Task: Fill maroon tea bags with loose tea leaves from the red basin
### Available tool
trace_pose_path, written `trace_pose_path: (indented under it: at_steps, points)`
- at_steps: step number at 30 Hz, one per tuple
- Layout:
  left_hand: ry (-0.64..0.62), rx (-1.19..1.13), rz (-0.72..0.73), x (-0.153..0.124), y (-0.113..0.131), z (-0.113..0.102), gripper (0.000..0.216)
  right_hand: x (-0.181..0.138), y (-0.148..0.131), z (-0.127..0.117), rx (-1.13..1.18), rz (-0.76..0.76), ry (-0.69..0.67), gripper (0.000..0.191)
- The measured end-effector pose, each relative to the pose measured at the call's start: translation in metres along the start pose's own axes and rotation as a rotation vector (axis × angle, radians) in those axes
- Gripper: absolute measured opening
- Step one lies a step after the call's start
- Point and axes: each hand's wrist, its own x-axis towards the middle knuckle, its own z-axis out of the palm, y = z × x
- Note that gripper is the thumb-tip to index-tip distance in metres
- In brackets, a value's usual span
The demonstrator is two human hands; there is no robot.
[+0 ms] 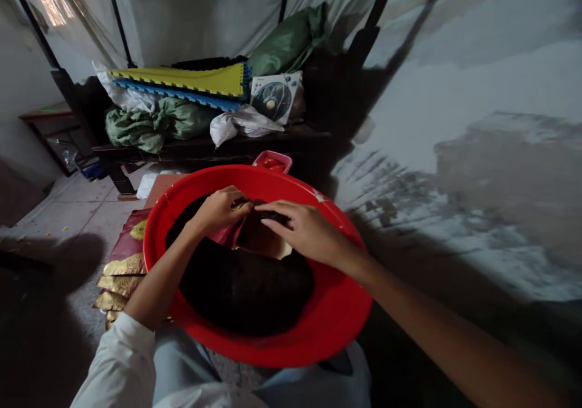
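A large red basin (341,311) stands in front of me, holding a dark loose mass (245,302) whose kind I cannot make out. Above it is a red packet (226,234) with a pale edge, its mouth spread. My left hand (220,209) is closed on the packet's upper left side, fingertips curled. From the right, my right hand (307,229) reaches over the packet, fingers bent and thumb below. Something small and dark shows between that thumb and the fingers; whether they also pinch the packet's rim is unclear.
Red and gold packets (122,273) lie stacked left of the basin. Behind it is a pink container (275,160). A dark bench (313,136) carries yellow foam mats (191,79), green sacks (291,38) and a fan box (276,97). A stained wall (500,171) rises at right.
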Motion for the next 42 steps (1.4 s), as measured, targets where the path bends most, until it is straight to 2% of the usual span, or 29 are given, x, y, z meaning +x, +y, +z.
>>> trace_pose_path:
  at_steps: [3, 6, 12, 15, 17, 19, 21, 24, 26, 28, 32, 34, 37, 42]
  points:
    - [0.007, -0.004, -0.008, 0.0, 0.001, -0.003, 0.026, -0.001, 0.006, 0.004, 0.021, -0.003, 0.012, 0.043]
    - [0.008, 0.013, -0.036, 0.001, 0.002, -0.005, 0.027, -0.005, 0.005, 0.006, 0.027, -0.045, 0.034, 0.043]
    - [0.033, 0.053, -0.112, 0.002, 0.0, -0.006, 0.026, -0.02, -0.02, 0.006, -0.084, -0.27, 0.22, 0.031]
    - [0.097, 0.123, -0.173, 0.002, -0.002, -0.006, 0.025, -0.031, -0.032, 0.011, -0.072, -0.406, 0.235, 0.028]
    - [0.192, 0.165, -0.237, 0.003, -0.002, -0.007, 0.028, -0.039, -0.035, 0.018, -0.061, -0.458, 0.095, 0.025]
    - [0.274, 0.182, -0.29, 0.003, -0.001, -0.007, 0.031, -0.046, -0.034, 0.029, -0.114, -0.4, -0.181, 0.025]
    - [0.288, 0.177, -0.302, 0.004, 0.001, -0.007, 0.031, -0.051, -0.029, 0.04, -0.239, -0.234, -0.534, 0.03]
    - [0.22, 0.15, -0.257, 0.004, 0.005, -0.006, 0.028, -0.056, -0.02, 0.057, -0.422, 0.114, -1.048, 0.056]
    - [0.181, 0.139, -0.234, 0.004, 0.008, -0.004, 0.027, -0.059, -0.016, 0.067, -0.45, 0.249, -1.24, 0.071]
    - [0.153, 0.134, -0.223, 0.003, 0.01, -0.004, 0.028, -0.063, -0.013, 0.076, -0.429, 0.254, -1.267, 0.076]
    - [0.132, 0.124, -0.206, 0.003, 0.011, -0.003, 0.027, -0.069, -0.008, 0.084, -0.358, 0.173, -1.2, 0.063]
    - [0.123, 0.122, -0.202, 0.003, 0.011, -0.003, 0.026, -0.07, -0.004, 0.084, -0.304, 0.142, -1.168, 0.056]
    - [0.103, 0.123, -0.196, 0.002, 0.012, -0.004, 0.026, -0.069, 0.001, 0.08, -0.236, 0.111, -1.139, 0.056]
    - [0.073, 0.125, -0.17, 0.001, 0.015, -0.005, 0.025, -0.072, 0.005, 0.073, -0.185, 0.134, -1.083, 0.05]
